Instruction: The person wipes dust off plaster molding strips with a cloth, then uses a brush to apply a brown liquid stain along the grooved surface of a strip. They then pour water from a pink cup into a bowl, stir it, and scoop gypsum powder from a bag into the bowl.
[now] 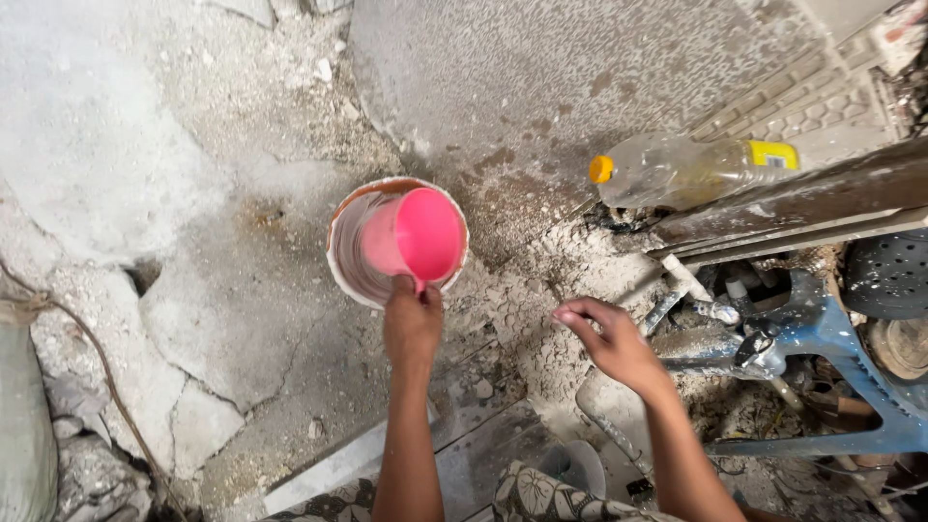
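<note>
A: Left hand (413,324) first. What's the grip doing?

B: Clamped on the handle of a pink mug (418,235). Mug sits straight ahead of the grip, just past the fingertips, tipped on its side with the mouth facing up toward the camera.

A: And where is the mug relative to the bucket?

B: Inside the rim of a small round bucket (344,263) with a pale, crusted inner wall. Bucket stands on the dusty floor (242,319), directly beyond the grip. Mug's long axis runs roughly away from the wrist, in line with the forearm.

A: Right hand?

B: Right hand (611,340) holds nothing, fingers loosely spread, hovering off to the side of the left grip, well apart from the bucket. Left is clearly the nearer hand.

A: Anything else near?

B: Clear plastic bottle (677,172) with a yellow cap lying flat, beyond the right hand. Blue metal frame (851,367) and rubble farther out on that side. Can't tell whether the mug has anything in it.
</note>
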`<state>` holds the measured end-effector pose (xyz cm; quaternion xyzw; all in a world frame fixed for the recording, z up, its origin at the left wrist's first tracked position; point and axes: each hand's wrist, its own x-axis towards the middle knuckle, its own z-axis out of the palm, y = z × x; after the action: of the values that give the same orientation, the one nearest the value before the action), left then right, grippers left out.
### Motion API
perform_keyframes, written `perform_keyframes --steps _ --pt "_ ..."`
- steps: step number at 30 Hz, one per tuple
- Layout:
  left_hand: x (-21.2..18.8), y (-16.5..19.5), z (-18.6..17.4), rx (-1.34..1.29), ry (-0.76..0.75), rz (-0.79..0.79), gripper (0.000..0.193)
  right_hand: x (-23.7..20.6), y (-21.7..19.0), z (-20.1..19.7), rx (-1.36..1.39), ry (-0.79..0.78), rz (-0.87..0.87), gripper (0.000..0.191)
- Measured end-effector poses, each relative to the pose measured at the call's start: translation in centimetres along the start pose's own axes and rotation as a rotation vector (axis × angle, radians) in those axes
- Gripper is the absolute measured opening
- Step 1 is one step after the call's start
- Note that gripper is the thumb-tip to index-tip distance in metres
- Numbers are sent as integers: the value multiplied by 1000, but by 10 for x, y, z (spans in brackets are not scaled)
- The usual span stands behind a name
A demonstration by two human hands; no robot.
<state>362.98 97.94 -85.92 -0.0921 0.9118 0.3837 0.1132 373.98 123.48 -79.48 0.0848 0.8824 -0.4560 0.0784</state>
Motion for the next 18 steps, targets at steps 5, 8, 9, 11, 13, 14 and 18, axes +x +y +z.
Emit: perform_keyframes --steps 5,8,9,11,13,14,18 --pt "-23 54 12 -77 -316 217 23 -93 -29 -69 -106 279 -317 21" --pt "-46 81 20 -125 -486 275 25 -126 -34 -91 -51 584 -348 13" --pt "-54 88 23 -140 -518 290 27 -135 -35 -96 -127 668 -353 13" --pt "-69 98 29 -167 -596 314 30 -138 -34 -100 -233 713 -292 20" --pt "-83 107 36 -205 -633 351 29 -132 -32 -100 -288 638 -163 37" --pt "-89 110 38 -221 -647 376 28 -127 -32 -97 -277 647 -180 36" --pt "-110 122 45 -233 -677 377 26 -109 -36 -87 -196 766 -101 27"
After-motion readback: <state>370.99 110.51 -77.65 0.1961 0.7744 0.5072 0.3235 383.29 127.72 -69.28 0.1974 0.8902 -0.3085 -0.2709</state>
